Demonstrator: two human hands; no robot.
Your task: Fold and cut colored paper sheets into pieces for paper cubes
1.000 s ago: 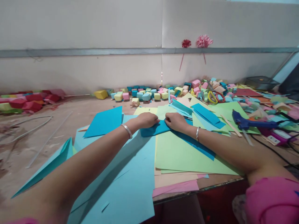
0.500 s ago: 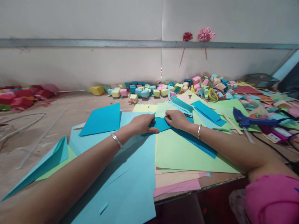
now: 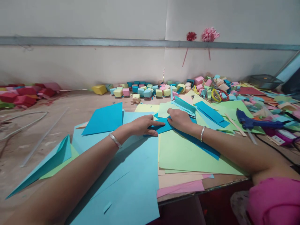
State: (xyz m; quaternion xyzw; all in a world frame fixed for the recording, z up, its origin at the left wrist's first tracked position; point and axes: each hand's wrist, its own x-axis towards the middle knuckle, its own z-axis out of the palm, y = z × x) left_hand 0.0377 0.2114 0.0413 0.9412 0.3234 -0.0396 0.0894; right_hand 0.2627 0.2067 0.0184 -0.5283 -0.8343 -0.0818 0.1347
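Note:
A piece of dark blue paper (image 3: 161, 127) lies between my hands, on top of the light blue and green sheets. My left hand (image 3: 146, 125) rests on its left part, index finger stretched over the paper and thumb spread below. My right hand (image 3: 179, 118) is closed with curled fingers at the paper's right end; its fingertips are partly hidden. Under my right wrist runs a dark blue strip (image 3: 199, 144). Beneath my left forearm is a large light blue sheet (image 3: 131, 175), and green sheets (image 3: 187, 153) lie to the right of it.
Another dark blue sheet (image 3: 103, 118) lies at left. Small paper cubes (image 3: 147, 93) line the wall. Scissors (image 3: 216, 95) with yellow and red handles, folded blue paper (image 3: 209, 112), a blue glue gun (image 3: 255, 122) and a cable are at right. The table edge (image 3: 225, 186) is near me.
My left hand has opened from a curled grip, its index finger now extended across the blue paper. My right hand stays at the paper's right end. The view has shifted slightly.

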